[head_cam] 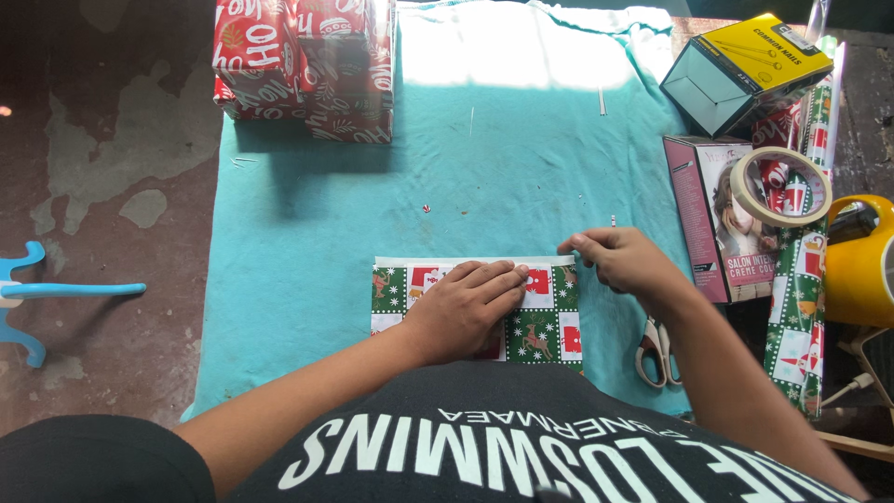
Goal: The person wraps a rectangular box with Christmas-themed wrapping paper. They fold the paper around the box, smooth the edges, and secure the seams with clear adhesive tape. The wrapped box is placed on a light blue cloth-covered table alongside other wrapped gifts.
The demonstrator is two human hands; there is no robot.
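Head view: an open yellow box (745, 70) lies on its side at far right, its inside showing nothing. Near centre, a box half-wrapped in green-and-red gift paper (545, 321) sits on the teal cloth (307, 242). The left hand (466, 307) presses flat on it, fingers together. The right hand (624, 261) pinches the paper's far right corner. A tape roll (780, 186) and scissors (656, 349) lie right; 2 wrapped parcels (307, 65) rest far left.
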